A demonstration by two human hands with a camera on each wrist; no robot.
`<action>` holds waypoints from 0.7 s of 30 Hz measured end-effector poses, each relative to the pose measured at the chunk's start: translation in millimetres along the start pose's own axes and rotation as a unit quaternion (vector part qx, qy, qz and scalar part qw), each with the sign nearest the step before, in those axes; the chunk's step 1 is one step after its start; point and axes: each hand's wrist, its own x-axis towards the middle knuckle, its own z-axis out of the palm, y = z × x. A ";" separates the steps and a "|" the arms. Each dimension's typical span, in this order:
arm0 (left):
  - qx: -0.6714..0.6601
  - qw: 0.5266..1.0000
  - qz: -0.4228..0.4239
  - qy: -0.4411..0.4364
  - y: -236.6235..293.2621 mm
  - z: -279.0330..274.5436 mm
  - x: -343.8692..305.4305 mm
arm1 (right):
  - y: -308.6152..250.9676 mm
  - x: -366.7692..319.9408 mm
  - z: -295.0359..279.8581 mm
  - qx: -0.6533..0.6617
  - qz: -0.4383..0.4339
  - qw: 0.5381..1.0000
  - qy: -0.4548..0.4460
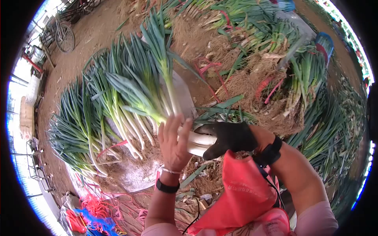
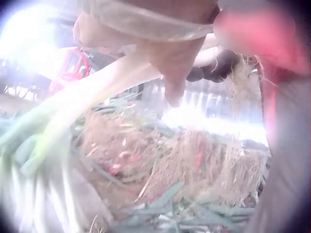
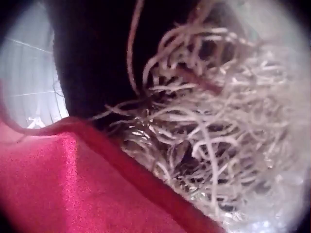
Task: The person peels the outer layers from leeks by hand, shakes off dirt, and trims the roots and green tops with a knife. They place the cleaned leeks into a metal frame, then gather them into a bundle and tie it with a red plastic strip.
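Note:
A bunch of large green onions [image 1: 198, 144], with thick white stems, slants across in front of the person. The right hand [image 1: 228, 138], in a black glove, grips their white stems near the root end. In the right wrist view, a tangle of pale roots [image 3: 214, 111] fills the space beside the dark glove [image 3: 97, 58]. Bare, the left hand [image 1: 174, 141] lies against the stems further toward the leaves, its fingers long and spread. From the left wrist, the stem [image 2: 97, 82] passes behind this hand [image 2: 165, 53], one digit pointing downward.
Rows of green onions [image 1: 114, 94] lie on a pale sheet [image 1: 139, 175] to the left. More rooty bundles [image 1: 271, 74] are heaped at the right. Red and blue ties [image 1: 96, 216] lie at lower left. A red apron [image 1: 246, 185] covers the person's front; a bicycle [image 1: 64, 37] stands behind.

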 end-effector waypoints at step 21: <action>-0.464 0.732 0.408 -0.286 436.4 -307.9 206.2 | -128.3 -340.5 56.9 -0.002 -0.318 0.594 0.739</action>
